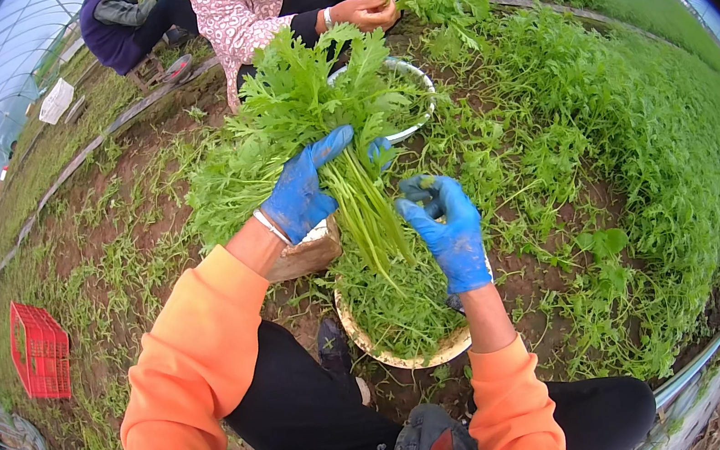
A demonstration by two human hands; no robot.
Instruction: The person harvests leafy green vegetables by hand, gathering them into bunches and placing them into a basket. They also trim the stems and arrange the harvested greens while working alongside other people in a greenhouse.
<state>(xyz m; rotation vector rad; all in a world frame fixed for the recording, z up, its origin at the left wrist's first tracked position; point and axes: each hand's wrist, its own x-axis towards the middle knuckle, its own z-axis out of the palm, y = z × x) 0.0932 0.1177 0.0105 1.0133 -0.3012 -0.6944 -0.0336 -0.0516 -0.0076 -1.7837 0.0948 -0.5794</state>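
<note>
My left hand [303, 188], in a blue glove, grips a bunch of leafy greens [307, 94] with lobed leaves, probably crown daisy. Their pale stems [365, 214] hang down towards me. My right hand [446, 226], also blue-gloved, is just right of the stems with thumb and fingers curled and a gap between them. A small yellowish-green spot shows at its fingertips; whether it is a leaf scrap or a stain is unclear. Below both hands stands a cream-rimmed basin [379, 360] filled with loose greens [407, 315]. More bunched greens [224, 189] lie left of my left hand, over a box [309, 256].
Opposite me a person [248, 19] holds greens over a white-rimmed basin [427, 88]. Another person [128, 23] sits farther back. A red plastic crate [43, 349] is on the left, a white crate [56, 102] beyond it. Dense growing greens [660, 148] cover the right side.
</note>
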